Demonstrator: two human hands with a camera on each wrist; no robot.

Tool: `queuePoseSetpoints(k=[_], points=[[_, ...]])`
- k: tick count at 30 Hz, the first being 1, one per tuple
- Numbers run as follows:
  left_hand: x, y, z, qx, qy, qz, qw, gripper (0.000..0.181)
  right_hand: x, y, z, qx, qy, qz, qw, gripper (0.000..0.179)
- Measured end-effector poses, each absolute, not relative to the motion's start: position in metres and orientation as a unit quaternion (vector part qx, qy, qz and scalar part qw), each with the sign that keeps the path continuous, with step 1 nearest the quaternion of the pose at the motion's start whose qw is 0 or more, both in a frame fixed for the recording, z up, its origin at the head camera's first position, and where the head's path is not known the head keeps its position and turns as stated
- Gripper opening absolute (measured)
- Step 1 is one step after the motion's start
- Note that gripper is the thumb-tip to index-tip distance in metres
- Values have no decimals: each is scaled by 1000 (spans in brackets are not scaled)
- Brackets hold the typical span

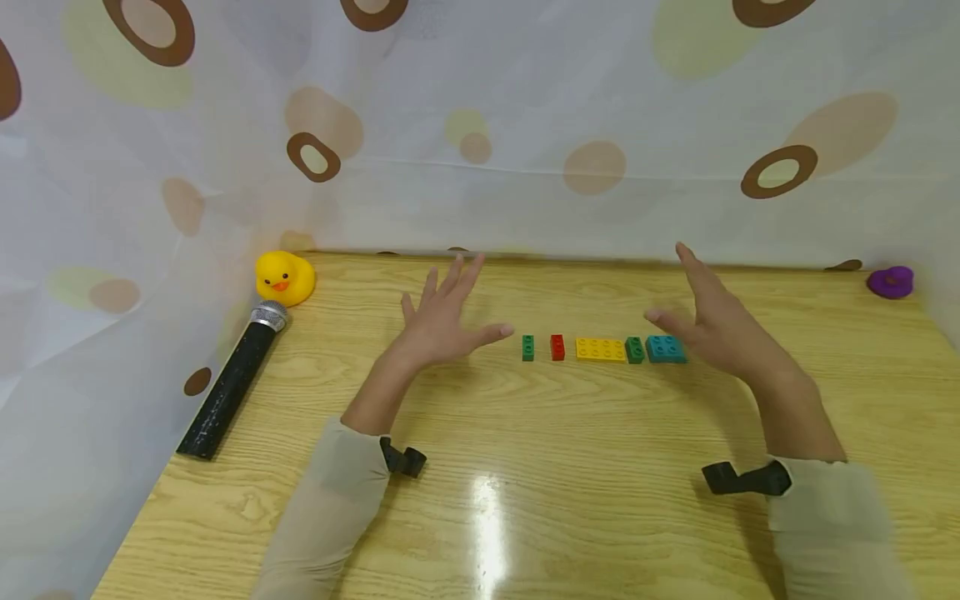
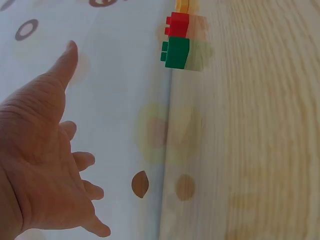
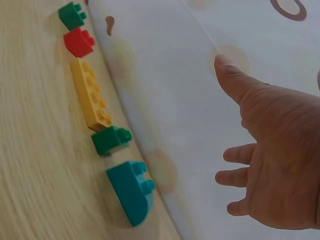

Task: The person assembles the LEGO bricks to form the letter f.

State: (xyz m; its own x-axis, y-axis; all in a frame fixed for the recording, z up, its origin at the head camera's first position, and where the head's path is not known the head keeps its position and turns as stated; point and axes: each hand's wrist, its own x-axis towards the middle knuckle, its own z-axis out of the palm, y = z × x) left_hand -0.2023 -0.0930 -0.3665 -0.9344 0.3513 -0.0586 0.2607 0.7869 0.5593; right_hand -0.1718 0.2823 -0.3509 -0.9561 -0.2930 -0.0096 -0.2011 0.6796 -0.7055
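Several toy building bricks lie in a row on the wooden table. From left to right in the head view they are a small green brick (image 1: 528, 347), a small red brick (image 1: 557, 347), a long yellow brick (image 1: 600, 349), a second green brick (image 1: 635, 350) and a teal brick (image 1: 666, 349). The teal one has a rounded end in the right wrist view. My left hand (image 1: 438, 327) hovers left of the row with its fingers spread, holding nothing. Over the right end, my right hand (image 1: 723, 329) is also spread and bare, apart from the bricks.
A yellow rubber duck (image 1: 285, 278) sits at the table's back left corner, a black microphone (image 1: 231, 387) with a silver head just in front of it. A purple duck (image 1: 891, 282) is at the far right. Behind the table (image 1: 570, 500) hangs a patterned white curtain (image 1: 525, 108).
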Motion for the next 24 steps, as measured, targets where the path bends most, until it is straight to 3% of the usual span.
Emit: queuePoseSetpoints(k=[9, 16, 24], points=[[-201, -86, -369, 178, 944, 259, 102, 100, -175, 252, -357, -155, 923, -347, 58, 92], [-196, -79, -374, 172, 940, 267, 122, 77, -174, 231, -365, -200, 941, -267, 50, 69], [-191, -68, -377, 173, 941, 254, 143, 69, -172, 213, -375, -227, 947, -224, 41, 56]])
